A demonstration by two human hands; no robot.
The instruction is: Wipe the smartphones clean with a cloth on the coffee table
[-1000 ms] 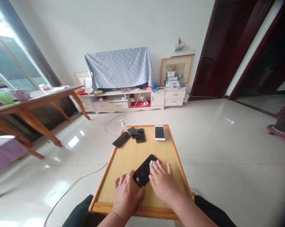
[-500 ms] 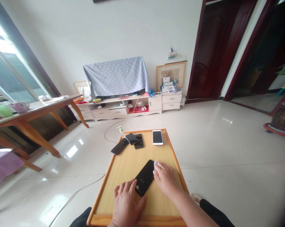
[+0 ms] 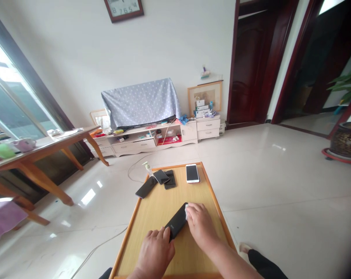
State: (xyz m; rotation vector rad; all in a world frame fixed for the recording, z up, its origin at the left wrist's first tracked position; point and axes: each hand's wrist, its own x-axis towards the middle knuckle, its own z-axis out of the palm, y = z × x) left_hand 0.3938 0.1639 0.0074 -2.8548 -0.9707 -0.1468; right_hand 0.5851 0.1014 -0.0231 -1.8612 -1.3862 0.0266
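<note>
The left hand [image 3: 154,252], fingers curled, holds the near end of a black smartphone [image 3: 176,222] lying back-up on a wooden tray [image 3: 198,193]. Just apart, the right hand [image 3: 201,226] pinches a white cloth [image 3: 186,212] against its far end. A white phone [image 3: 192,173] lies near the tray's far edge.

The left hand [image 3: 155,254] covers the lower end of a black phone [image 3: 175,221], and the right hand [image 3: 201,226] hides most of a small white pad [image 3: 186,212], so its shape can't be made out. The wooden tray [image 3: 143,228] runs off the bottom of the view, the wall clock [image 3: 123,7] is sliced by the top edge, and the bits on the cabinet shelves [image 3: 171,138] are too small to tell apart
</note>
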